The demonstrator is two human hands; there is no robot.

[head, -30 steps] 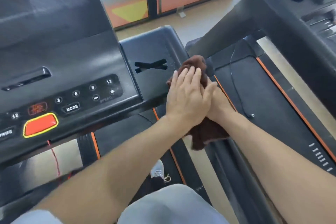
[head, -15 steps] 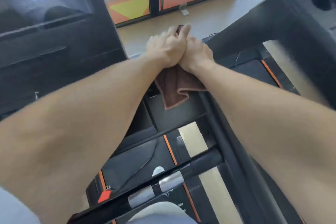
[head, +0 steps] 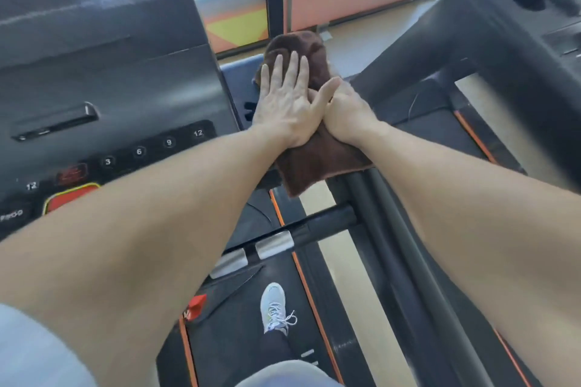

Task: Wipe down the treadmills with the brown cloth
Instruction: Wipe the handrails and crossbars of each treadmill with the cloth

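Console panel (head: 103, 78) far left: dark, sloped, with a row of numbered buttons (head: 138, 151) and a red stop key (head: 70, 198) low down, partly behind the left forearm. Just right of it, the treadmill's side tray (head: 240, 85), a flat dark surface at the console's right end. Brown cloth (head: 317, 160) lies bunched on that tray, long axis running away from the person: far end humped beyond the fingertips, near end hanging off the tray edge above the handrail (head: 361, 185). Left hand (head: 287, 104) lies flat on the cloth, fingers straight and spread, pressing, no grip as such. Right hand (head: 345, 110) sits touching it on the right, thumb laid across the left hand's edge; its fingers are hidden, so whether they curl round the cloth cannot be told. Both hands sit mid-cloth, left slightly farther forward. Judgement: stroke runs along the cloth's long axis, and the tray's far rim lies just ahead. Second treadmill (head: 503, 50) stands to the right, well apart.
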